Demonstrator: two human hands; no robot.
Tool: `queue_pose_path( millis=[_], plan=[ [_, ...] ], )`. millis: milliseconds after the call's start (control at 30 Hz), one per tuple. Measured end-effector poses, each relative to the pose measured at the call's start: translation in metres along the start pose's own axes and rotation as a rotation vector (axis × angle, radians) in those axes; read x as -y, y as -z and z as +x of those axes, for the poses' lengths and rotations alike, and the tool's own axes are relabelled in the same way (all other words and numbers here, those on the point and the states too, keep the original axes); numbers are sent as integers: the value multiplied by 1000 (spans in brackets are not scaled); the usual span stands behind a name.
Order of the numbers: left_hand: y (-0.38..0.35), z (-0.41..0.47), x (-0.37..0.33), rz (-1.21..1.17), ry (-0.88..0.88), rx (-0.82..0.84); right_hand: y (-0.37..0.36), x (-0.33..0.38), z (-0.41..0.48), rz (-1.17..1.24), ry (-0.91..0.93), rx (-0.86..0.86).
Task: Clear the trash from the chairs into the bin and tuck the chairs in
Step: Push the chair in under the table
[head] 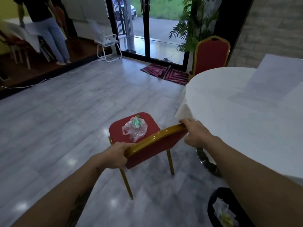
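Beside the table (229,99), left hand (114,157) and right hand (196,134) each wrap a closed grip on the chair (147,148) backrest; a bottle (135,126) and wrapper (127,128) lie on its seat. Bin (213,208) stands lower right.

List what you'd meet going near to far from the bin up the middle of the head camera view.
Bin → left hand on the red chair back → plastic bottle on the seat → patterned doormat → glass door.
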State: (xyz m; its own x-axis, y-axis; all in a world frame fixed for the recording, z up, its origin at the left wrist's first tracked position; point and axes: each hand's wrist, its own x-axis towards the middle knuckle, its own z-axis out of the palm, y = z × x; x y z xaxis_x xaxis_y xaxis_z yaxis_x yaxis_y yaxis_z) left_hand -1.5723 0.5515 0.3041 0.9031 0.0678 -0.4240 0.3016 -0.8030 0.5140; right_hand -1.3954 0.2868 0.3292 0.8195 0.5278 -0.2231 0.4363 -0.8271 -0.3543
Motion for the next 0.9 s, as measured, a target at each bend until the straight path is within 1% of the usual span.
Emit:
queue_pose_path(
  millis=[67, 167, 233, 367, 467, 600, 633, 667, 700, 733, 767, 800, 833, 900],
  plan=[
    [5, -1, 4, 11, 4, 30, 1, 4, 0, -87, 26, 9],
    [16, -5, 11, 56, 30, 36, -4, 15, -3, -130, 47, -16],
    [23, -7, 20, 83, 67, -10, -11, 26, -9, -117, 73, -20],
    [33, -9, 45, 83, 219, -128, -26, 40, -28, -6, 120, 16],
    [34, -8, 63, 23, 337, -268, -39, 43, -44, 48, 140, 11],
    [23, -9, 85, -181, 523, -576, -58, 55, -60, 34, 160, -51],
    [17, -10, 87, -255, 585, -632, -62, 59, -65, 12, 172, -79],
    [13, -11, 89, -387, 659, -684, -65, 63, -69, -12, 192, -99],
    [11, -14, 85, -613, 720, -733, -68, 68, -73, -34, 215, -109],
    [10, -17, 75, -914, 737, -770, -70, 72, -77, -48, 235, -113],
    [9, -19, 68, -1204, 705, -781, -73, 76, -80, -53, 250, -104],
    [7, -22, 60, -1430, 655, -790, -75, 80, -84, -41, 262, -103],
    [6, -26, 54, -1563, 621, -805, -78, 84, -88, -20, 266, -97],
    [3, -35, 40, -1667, 561, -813, -82, 91, -96, 40, 269, -89]
  ],
)
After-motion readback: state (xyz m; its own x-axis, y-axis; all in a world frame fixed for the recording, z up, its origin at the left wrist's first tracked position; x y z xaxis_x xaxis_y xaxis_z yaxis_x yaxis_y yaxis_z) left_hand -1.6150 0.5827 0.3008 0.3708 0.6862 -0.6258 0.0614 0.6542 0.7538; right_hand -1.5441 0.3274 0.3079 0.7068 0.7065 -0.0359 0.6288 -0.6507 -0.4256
